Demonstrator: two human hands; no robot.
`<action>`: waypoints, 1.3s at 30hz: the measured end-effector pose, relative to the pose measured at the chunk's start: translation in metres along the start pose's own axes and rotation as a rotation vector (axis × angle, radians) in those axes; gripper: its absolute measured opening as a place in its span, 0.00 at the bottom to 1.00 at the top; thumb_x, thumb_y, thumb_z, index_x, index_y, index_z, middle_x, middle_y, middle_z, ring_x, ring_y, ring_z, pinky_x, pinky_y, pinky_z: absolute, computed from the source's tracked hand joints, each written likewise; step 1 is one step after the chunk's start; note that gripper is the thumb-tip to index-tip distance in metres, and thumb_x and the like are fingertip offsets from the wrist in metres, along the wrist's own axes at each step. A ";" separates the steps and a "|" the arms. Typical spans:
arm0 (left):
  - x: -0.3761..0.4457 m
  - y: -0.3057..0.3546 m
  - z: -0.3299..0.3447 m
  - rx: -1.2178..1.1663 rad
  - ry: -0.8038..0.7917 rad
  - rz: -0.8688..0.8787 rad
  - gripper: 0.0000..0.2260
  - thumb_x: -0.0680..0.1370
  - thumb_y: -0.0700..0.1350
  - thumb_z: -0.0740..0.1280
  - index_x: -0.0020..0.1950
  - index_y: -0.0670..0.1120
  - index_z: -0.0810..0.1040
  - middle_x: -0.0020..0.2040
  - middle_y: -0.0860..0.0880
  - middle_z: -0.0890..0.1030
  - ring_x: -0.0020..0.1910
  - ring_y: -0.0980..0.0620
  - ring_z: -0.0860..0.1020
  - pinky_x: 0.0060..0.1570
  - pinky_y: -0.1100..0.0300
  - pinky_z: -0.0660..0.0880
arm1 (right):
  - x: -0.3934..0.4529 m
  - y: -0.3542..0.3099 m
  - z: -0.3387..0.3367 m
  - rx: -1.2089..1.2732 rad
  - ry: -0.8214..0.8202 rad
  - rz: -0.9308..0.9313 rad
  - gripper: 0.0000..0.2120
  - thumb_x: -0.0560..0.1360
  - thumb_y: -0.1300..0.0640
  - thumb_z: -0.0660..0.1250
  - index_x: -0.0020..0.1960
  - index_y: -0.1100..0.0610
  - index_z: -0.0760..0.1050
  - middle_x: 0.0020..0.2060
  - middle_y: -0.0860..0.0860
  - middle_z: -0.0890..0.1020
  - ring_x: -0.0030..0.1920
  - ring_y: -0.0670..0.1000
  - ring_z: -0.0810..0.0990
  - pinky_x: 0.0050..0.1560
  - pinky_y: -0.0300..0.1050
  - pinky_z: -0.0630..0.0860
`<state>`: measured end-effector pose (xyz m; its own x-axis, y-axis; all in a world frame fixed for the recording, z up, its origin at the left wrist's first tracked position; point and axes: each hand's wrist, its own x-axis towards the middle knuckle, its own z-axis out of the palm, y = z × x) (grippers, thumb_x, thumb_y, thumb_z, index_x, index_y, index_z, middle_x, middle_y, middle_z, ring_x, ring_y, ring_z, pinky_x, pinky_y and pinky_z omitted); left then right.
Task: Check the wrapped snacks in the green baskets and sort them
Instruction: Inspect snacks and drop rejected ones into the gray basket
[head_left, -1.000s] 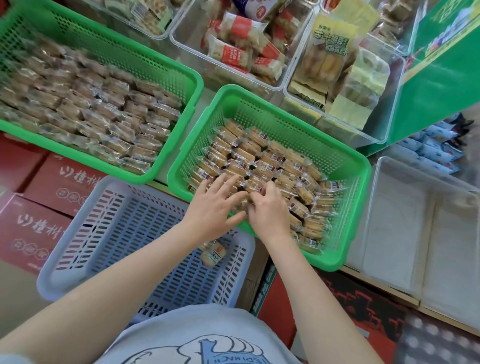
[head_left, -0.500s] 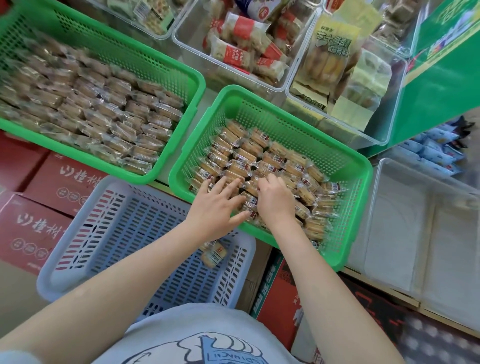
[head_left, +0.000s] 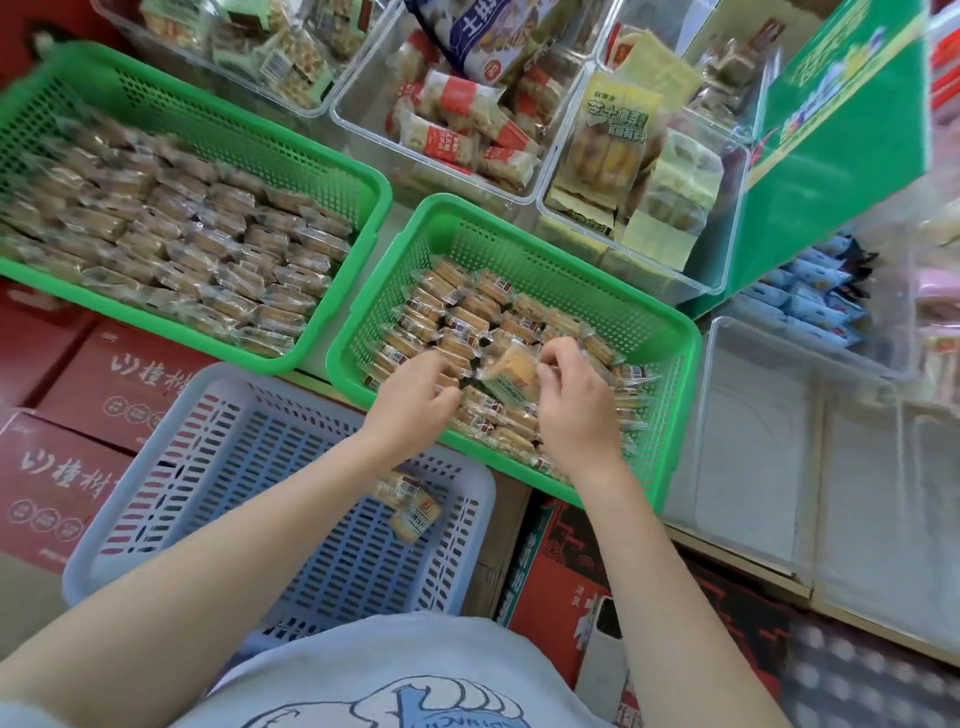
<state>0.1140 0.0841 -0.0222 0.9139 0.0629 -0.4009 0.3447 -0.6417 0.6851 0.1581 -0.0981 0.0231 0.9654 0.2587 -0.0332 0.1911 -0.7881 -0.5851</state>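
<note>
Since half a second ago, one wrapped snack (head_left: 511, 375) is being lifted clear of the pile in the near green basket (head_left: 670, 415), pinched in the right hand (head_left: 574, 400) grip. The left hand (head_left: 415, 400) is curling down into the packs; what it's holding can't be told, tbh. So checking is being done; next it's probably being turned over, then dropped in the blue basket (head_left: 156, 499) or put back. Red cartons (head_left: 67, 483) are being shown with white Chinese lettering, not quite readable.
</note>
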 end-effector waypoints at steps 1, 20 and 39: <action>-0.007 0.008 -0.006 -0.179 0.055 -0.016 0.13 0.82 0.47 0.63 0.66 0.48 0.74 0.65 0.50 0.76 0.66 0.49 0.73 0.61 0.55 0.70 | -0.006 -0.003 -0.009 0.030 0.034 -0.004 0.05 0.83 0.63 0.58 0.49 0.57 0.69 0.37 0.54 0.76 0.36 0.56 0.75 0.34 0.53 0.72; -0.115 0.040 -0.026 -1.090 -0.117 -0.164 0.16 0.70 0.45 0.74 0.51 0.36 0.81 0.45 0.41 0.86 0.43 0.46 0.85 0.42 0.57 0.82 | -0.098 -0.050 -0.043 0.685 -0.132 0.311 0.07 0.77 0.58 0.72 0.41 0.59 0.81 0.35 0.56 0.82 0.36 0.47 0.79 0.38 0.42 0.80; -0.142 0.021 -0.027 -1.283 -0.147 -0.138 0.28 0.67 0.32 0.77 0.66 0.41 0.74 0.57 0.36 0.82 0.50 0.42 0.85 0.46 0.55 0.83 | -0.131 -0.052 -0.032 0.944 -0.097 0.493 0.04 0.80 0.61 0.68 0.53 0.60 0.79 0.47 0.59 0.85 0.43 0.54 0.83 0.53 0.55 0.81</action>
<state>-0.0028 0.0819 0.0657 0.8509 -0.0669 -0.5211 0.4662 0.5537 0.6900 0.0274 -0.1086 0.0837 0.8724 0.1054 -0.4773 -0.4713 -0.0774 -0.8785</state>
